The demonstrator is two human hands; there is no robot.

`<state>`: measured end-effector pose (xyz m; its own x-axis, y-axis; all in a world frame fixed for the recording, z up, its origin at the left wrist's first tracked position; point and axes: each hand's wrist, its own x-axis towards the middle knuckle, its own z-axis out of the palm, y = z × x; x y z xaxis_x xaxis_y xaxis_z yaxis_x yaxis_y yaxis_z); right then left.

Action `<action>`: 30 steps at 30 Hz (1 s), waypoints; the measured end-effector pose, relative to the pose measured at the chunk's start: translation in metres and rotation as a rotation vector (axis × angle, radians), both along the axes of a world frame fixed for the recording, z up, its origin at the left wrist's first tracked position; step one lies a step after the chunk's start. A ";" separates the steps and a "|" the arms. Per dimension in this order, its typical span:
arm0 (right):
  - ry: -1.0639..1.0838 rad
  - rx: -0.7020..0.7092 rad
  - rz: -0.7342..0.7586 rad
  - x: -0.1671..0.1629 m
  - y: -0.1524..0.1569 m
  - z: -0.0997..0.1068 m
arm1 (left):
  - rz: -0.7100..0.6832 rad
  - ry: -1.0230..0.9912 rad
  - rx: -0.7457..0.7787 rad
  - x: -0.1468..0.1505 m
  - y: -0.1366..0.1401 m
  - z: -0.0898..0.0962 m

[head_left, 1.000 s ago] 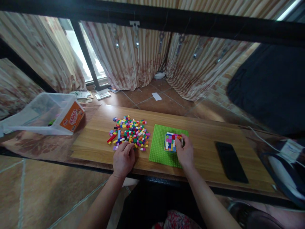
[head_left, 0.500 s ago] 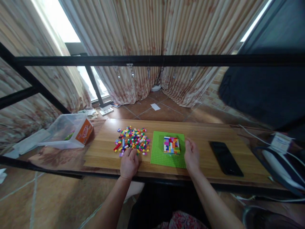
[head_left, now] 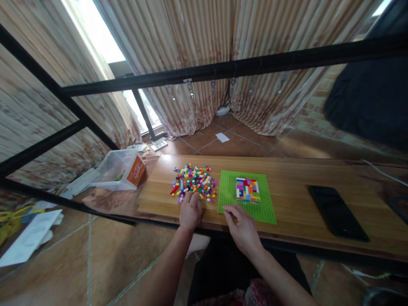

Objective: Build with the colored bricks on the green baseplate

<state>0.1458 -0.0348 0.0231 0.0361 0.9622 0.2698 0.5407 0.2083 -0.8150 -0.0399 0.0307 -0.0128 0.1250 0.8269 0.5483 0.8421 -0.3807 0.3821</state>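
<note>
A loose heap of small multicoloured toy bricks (head_left: 195, 180) lies on the wooden tabletop. My left hand (head_left: 190, 211) rests at the heap's near edge with its fingers curled down onto the bricks; its fingertips are hidden. To the right is a green studded baseplate (head_left: 270, 208), bearing a low rectangular block of multicoloured bricks (head_left: 247, 190). Over the plate's near left part, in front of that block, hovers my right hand (head_left: 241, 225). Its fingers are bent in with the thumb close to the index finger, and whatever is between them is too small to make out.
A black phone (head_left: 338, 212) lies on the table's right part. A clear plastic box with an orange label (head_left: 136, 170) stands off the table's left end. A black metal rail (head_left: 210, 73) crosses beyond the table, in front of striped curtains (head_left: 191, 34).
My right hand has moved from the baseplate's right side to its near left edge, closer to my left hand. My left hand stays at the heap. The view has turned left and tilted.
</note>
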 end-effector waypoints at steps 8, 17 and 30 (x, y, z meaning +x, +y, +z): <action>-0.370 -0.014 0.040 -0.040 0.048 -0.016 | -0.015 -0.005 -0.005 0.000 0.000 -0.002; -0.335 -0.068 0.048 -0.046 0.055 -0.011 | -0.035 -0.089 -0.019 -0.003 0.001 0.001; 0.759 -0.159 -0.064 -0.020 -0.009 0.018 | -0.233 -1.305 -0.937 0.056 -0.067 0.051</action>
